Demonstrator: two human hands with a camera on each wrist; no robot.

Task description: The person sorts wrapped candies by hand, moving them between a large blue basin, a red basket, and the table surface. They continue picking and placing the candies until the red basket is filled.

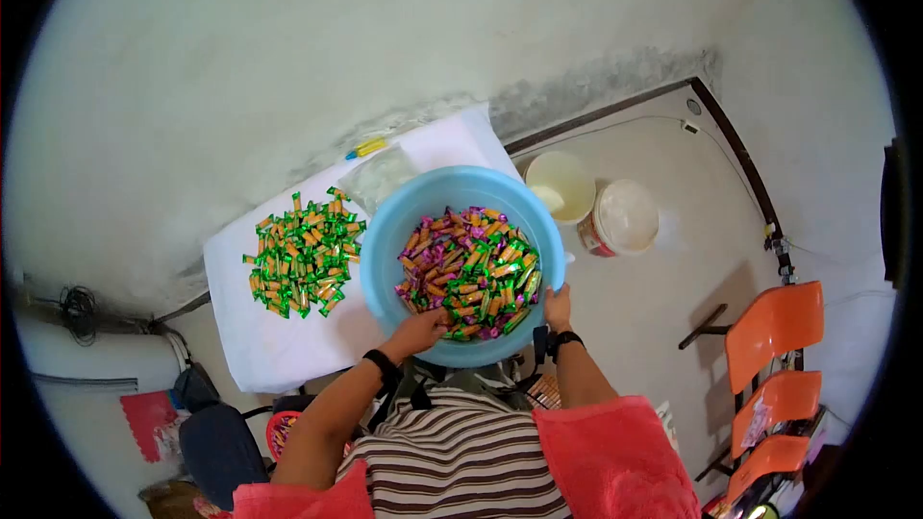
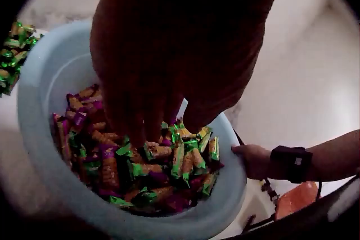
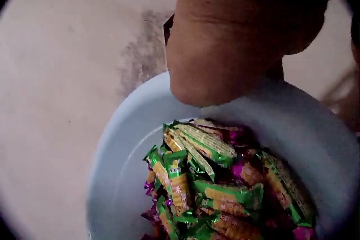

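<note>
A large light-blue basin [image 1: 385, 221] holds many small wrapped snack bars [image 1: 471, 274], some in green and some in purple wrappers. My left hand [image 1: 418, 330] reaches over the near-left rim into the basin. In the left wrist view its fingers [image 2: 135, 122] point down at the snack bars, fingertips right at the wrappers. My right hand [image 1: 558, 308] grips the basin's right rim, thumb at the edge. In the right wrist view the back of that hand [image 3: 225, 65] covers part of the rim, so its fingers are hidden.
Left of the basin, a pile of green-wrapped snack bars [image 1: 303, 255] lies on a white-covered table [image 1: 240, 346]. A clear plastic bag [image 1: 380, 178] and a yellow item [image 1: 367, 148] lie behind. Two buckets [image 1: 562, 183] stand on the floor; orange chairs [image 1: 774, 332] are at right.
</note>
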